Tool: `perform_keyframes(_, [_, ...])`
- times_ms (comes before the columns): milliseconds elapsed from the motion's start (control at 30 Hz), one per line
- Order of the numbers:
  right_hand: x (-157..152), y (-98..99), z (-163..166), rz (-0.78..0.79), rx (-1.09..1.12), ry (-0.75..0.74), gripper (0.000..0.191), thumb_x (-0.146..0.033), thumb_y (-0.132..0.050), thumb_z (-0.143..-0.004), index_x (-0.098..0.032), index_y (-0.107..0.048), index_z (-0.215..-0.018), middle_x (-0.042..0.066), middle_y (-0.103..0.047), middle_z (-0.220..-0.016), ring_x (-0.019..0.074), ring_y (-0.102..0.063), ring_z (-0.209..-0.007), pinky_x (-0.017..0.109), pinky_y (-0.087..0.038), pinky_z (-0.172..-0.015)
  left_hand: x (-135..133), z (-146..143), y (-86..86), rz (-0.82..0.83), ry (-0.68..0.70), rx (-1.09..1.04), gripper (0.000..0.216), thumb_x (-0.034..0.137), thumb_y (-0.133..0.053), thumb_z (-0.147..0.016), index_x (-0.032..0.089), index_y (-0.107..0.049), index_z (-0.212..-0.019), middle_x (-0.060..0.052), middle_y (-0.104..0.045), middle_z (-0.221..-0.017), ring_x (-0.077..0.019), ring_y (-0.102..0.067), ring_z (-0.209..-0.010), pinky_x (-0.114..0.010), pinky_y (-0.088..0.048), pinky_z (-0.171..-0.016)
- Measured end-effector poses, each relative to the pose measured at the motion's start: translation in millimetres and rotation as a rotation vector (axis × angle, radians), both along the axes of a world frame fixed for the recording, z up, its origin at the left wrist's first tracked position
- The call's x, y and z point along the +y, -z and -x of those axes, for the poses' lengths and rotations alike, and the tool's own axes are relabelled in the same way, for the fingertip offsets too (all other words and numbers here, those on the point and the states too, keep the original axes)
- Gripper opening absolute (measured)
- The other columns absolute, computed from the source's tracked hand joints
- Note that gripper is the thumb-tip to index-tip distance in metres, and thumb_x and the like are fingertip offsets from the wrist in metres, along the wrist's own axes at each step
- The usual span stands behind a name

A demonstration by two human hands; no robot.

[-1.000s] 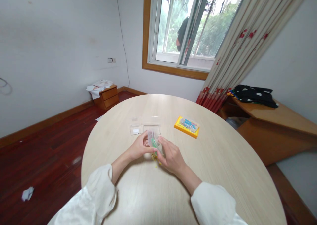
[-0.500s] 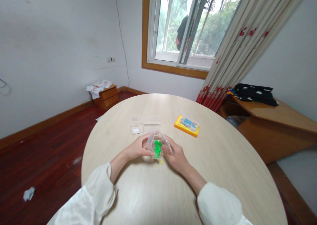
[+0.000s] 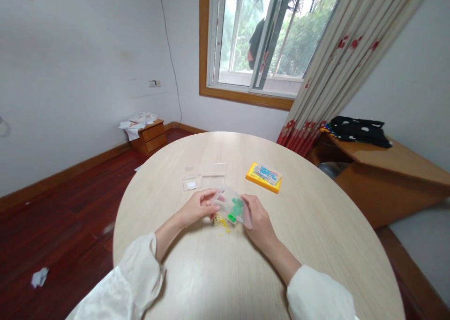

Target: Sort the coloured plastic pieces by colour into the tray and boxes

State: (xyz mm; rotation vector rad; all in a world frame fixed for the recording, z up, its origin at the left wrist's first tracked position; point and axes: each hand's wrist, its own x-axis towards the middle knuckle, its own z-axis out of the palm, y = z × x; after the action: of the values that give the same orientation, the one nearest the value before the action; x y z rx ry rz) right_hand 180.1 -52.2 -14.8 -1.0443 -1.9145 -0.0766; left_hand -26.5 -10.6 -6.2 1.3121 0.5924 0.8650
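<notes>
A small clear plastic box with green pieces inside is tilted above the round wooden table. My right hand grips its right side, fingers closed round it. My left hand pinches the box's left edge. Small yellow pieces lie in a little heap on the table just under the box, between both hands.
Behind my hands lie clear plastic lids or trays, and a yellow flat box sits further right. A wooden desk with dark cloth stands at the right, a small nightstand on the floor at the left. A person stands outside the window.
The clear box has turned and shifted right, from upright to tilted, with the green pieces sliding inside it. My right hand moved right with it. More yellow pieces show on the table.
</notes>
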Motion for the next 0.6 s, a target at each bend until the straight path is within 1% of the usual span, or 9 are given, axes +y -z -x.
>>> perform_keyframes(67, [-0.6,-1.1,-0.6,0.017,0.018,-0.019,0.023,-0.009,-0.038,-0.089,-0.019,-0.05,-0.106,0.008,-0.058,-0.088,0.0177,-0.059,-0.081,0.031,-0.051,-0.069,-0.7,-0.1,-2.4,-0.035,-0.031,0.052,0.052,0.039,-0.074,-0.067,0.009,-0.064,-0.109,-0.012,-0.065,-0.096,-0.0052,-0.049,-0.052,-0.02,-0.043,-0.049])
perform_keyframes(133, [-2.6,-1.8,-2.4,0.044,0.048,-0.047,0.022,-0.01,-0.039,-0.089,-0.019,-0.052,-0.104,0.007,-0.058,-0.085,0.0166,-0.058,-0.078,0.029,-0.05,-0.065,-0.9,0.2,-4.5,-0.06,-0.053,0.08,0.047,0.038,-0.073,-0.069,0.009,-0.066,-0.104,-0.011,-0.066,-0.091,-0.0052,-0.049,-0.05,-0.021,-0.043,-0.049])
perform_keyframes(267, [-9.1,-3.1,-7.4,0.086,0.117,-0.084,0.019,-0.012,-0.041,-0.089,-0.02,-0.056,-0.097,0.005,-0.058,-0.079,0.0153,-0.057,-0.072,0.026,-0.048,-0.059,-0.7,-0.2,-4.3,-0.071,-0.049,0.078,0.045,0.036,-0.073,-0.069,0.009,-0.066,-0.104,-0.011,-0.066,-0.091,-0.0069,-0.052,-0.053,-0.023,-0.044,-0.053])
perform_keyframes(433, [-15.4,-5.7,-12.8,0.107,0.154,-0.125,0.015,-0.014,-0.046,-0.087,-0.02,-0.06,-0.091,0.004,-0.059,-0.076,0.0144,-0.056,-0.068,0.024,-0.045,-0.055,0.1,-0.7,1.1,-0.059,-0.036,0.067,0.043,0.036,-0.074,-0.069,0.008,-0.068,-0.101,-0.007,-0.065,-0.074,-0.0096,-0.054,-0.055,-0.026,-0.045,-0.058])
perform_keyframes(500, [-16.8,-6.5,-14.1,0.113,0.163,-0.139,0.013,-0.016,-0.049,-0.086,-0.02,-0.06,-0.089,0.003,-0.06,-0.074,0.0141,-0.056,-0.066,0.024,-0.045,-0.055,0.3,-0.5,2.3,-0.064,-0.03,0.074,0.041,0.035,-0.074,-0.069,0.008,-0.068,-0.099,-0.006,-0.064,-0.07,-0.0101,-0.054,-0.055,-0.026,-0.045,-0.059])
perform_keyframes(600, [-18.7,-7.4,-15.1,0.147,0.177,-0.143,0.01,-0.019,-0.052,-0.086,-0.019,-0.062,-0.084,0.003,-0.059,-0.071,0.014,-0.055,-0.064,0.025,-0.045,-0.055,0.1,-0.6,2.2,-0.089,-0.036,0.085,0.036,0.034,-0.072,-0.071,0.008,-0.07,-0.096,-0.008,-0.066,-0.074,-0.0102,-0.055,-0.057,-0.026,-0.046,-0.06])
